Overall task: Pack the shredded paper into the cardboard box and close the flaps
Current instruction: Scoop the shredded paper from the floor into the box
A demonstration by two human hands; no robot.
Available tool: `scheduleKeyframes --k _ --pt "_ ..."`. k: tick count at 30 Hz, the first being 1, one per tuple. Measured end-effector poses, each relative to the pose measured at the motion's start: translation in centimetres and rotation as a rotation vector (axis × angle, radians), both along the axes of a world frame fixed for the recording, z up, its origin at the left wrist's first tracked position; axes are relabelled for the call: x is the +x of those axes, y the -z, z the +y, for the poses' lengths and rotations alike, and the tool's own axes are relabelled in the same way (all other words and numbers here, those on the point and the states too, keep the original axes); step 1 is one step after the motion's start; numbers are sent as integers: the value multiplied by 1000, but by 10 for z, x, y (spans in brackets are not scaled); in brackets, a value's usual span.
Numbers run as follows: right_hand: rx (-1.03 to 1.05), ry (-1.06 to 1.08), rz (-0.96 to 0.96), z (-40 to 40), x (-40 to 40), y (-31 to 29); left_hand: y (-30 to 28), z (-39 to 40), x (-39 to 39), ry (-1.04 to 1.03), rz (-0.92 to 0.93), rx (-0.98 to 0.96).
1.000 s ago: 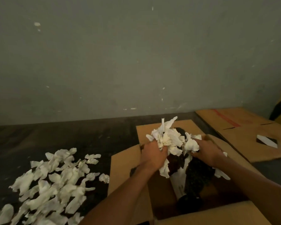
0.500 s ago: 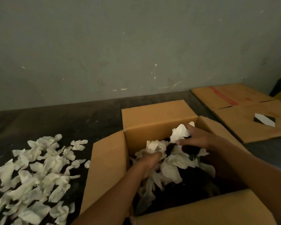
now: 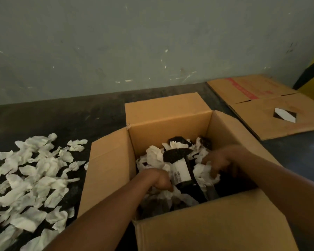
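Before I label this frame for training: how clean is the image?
Head view: dim, flat light with no glare; wide-angle bending at the edges; right hand and left hand slightly smeared inside the cardboard box; shredded paper soft at far left.

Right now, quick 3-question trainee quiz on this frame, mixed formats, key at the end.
1. True or false: all four flaps of the cardboard box are folded shut.
2. Where does the loose paper pile lie? A) inside the box B) on the dark floor beside the box C) on the flattened cardboard
3. Fill in: the left hand and right hand are both down inside the ___, among the shredded paper round a dark labelled item.

Key: 1 false; 2 B; 3 box.
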State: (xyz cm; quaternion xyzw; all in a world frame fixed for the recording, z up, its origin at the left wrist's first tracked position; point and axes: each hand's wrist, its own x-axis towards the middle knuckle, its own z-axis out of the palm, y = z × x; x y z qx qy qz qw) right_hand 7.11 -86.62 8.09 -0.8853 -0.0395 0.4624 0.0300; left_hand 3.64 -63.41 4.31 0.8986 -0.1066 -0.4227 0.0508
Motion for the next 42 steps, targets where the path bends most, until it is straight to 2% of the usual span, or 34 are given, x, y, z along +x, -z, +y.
scheduleKeyframes --k 3,6,8,10,12,14,15,16,18,21,23,28,31,34,36,39,42 --pt "43 60 -51 1 -4 -9 -8 -2 -4 83 -12 48" --pt "-67 -131 68 12 -24 4 -12 -9 -17 81 180 28" --pt "-54 -137 109 14 -28 10 -16 -11 -20 81 240 45" --pt "14 -2 39 9 -16 3 -24 -7 -13 43 144 63" --pt "69 71 -228 2 3 -3 -31 -2 -3 -56 -57 60" --pt "135 106 -494 1 21 2 -28 1 10 -125 -356 -7" --pt "172 112 -527 2 29 8 -22 0 15 -174 -463 -89" --pt "186 107 -482 5 34 16 -15 -1 19 -214 -507 -183" --pt "127 -4 -327 10 43 38 2 -9 28 -159 -470 -279" --pt "-49 -214 -231 11 49 68 31 -19 39 -26 -345 -210" --pt "-124 -306 -201 14 49 75 44 -23 45 -55 -281 -190" --pt "-158 -308 -176 24 47 75 53 -27 48 -122 -250 -213" --pt "-13 -204 -154 18 44 63 49 -23 45 -129 -224 -197" --pt "80 -91 -179 12 40 29 39 -13 41 -152 -189 -100" --pt "96 -94 -198 9 29 11 40 -6 35 -140 -102 -14" --pt "14 -147 -102 7 -3 -1 36 -6 13 27 24 136" --pt "-127 -282 -1 14 -35 14 29 -20 -22 109 25 297"
